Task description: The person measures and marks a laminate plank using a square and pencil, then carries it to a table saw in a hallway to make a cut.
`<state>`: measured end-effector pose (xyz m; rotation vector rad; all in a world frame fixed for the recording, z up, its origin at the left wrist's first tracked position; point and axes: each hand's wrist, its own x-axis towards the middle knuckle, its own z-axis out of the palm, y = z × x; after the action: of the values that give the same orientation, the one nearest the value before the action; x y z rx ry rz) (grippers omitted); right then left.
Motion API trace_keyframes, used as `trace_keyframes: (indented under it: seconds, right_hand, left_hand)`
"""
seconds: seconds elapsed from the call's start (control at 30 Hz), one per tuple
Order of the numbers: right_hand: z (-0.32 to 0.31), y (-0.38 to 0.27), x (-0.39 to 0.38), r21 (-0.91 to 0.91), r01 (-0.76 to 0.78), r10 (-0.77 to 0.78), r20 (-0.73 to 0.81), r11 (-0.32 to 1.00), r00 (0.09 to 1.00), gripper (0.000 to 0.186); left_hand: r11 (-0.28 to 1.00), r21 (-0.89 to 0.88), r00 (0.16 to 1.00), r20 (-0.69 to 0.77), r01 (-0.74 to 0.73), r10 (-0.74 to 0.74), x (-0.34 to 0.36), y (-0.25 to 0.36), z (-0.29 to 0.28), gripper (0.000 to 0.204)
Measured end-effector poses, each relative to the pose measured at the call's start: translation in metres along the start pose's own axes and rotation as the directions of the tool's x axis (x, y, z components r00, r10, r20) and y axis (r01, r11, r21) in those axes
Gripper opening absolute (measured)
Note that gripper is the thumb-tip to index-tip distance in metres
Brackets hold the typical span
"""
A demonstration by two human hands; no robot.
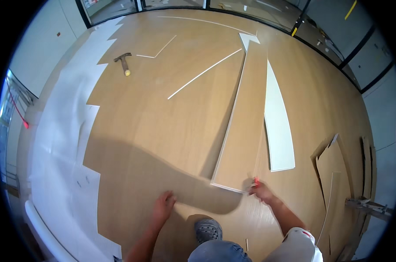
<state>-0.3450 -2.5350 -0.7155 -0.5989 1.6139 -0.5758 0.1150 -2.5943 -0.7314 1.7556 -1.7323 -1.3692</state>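
A long wood-look floor plank (245, 118) lies on top of the laid floor, its near end facing me. At that end's right corner is my right hand (261, 192), closed round a small red tool (256, 180), whose kind is blurred. My left hand (164, 204) hangs over the floorboards to the left of the plank, fingers loosely curled and nothing visible in them. A second plank (278, 126), pale underside up, rests along the right side of the first. Beyond their far end lies a short white-backed offcut (249, 40).
A claw hammer (124, 64) lies at the far left, near white underlay (53, 135) along the stepped floor edge. Thin white strips (204, 74) are scattered ahead. Cardboard (335, 174) and a metal-ended tool or stand (368, 206) are at right. My shoe (208, 230) is in front.
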Motion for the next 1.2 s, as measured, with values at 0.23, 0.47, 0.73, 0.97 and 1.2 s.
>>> trace_keyframes:
  seconds: [0.23, 0.47, 0.73, 0.97, 1.2]
  right_hand:
    - [0.193, 0.001, -0.032, 0.28, -0.201, 0.013, 0.555, 0.939, 0.832, 0.044]
    - [0.259, -0.02, -0.035, 0.121, -0.327, 0.182, 0.63, 0.937, 0.755, 0.041]
    - [0.179, -0.08, 0.04, 0.665, 0.257, -0.44, 0.12, 0.701, 0.89, 0.028]
    - [0.177, -0.155, 0.043, 0.626, 0.194, -0.237, -0.015, 0.756, 0.971, 0.03]
    - [0.292, -0.171, -0.058, 0.62, 0.2, -0.471, 0.311, 0.759, 0.826, 0.033]
  left_hand:
    - [-0.039, -0.99, 0.924, 0.139, 0.134, -0.357, -0.023, 0.015, 0.0, 0.051]
    - [0.29, -0.955, 0.848, -0.205, -0.065, -0.488, -0.078, 0.011, -0.046, 0.035]
    - [0.649, -0.757, 0.774, -0.458, -0.081, -0.438, -0.234, -0.011, -0.161, 0.039]
    - [0.635, -0.76, 0.874, -0.395, -0.137, -0.284, -0.345, -0.039, -0.178, 0.043]
    - [0.476, -0.804, 0.744, -0.553, -0.357, -0.375, -0.454, -0.089, -0.315, 0.049]
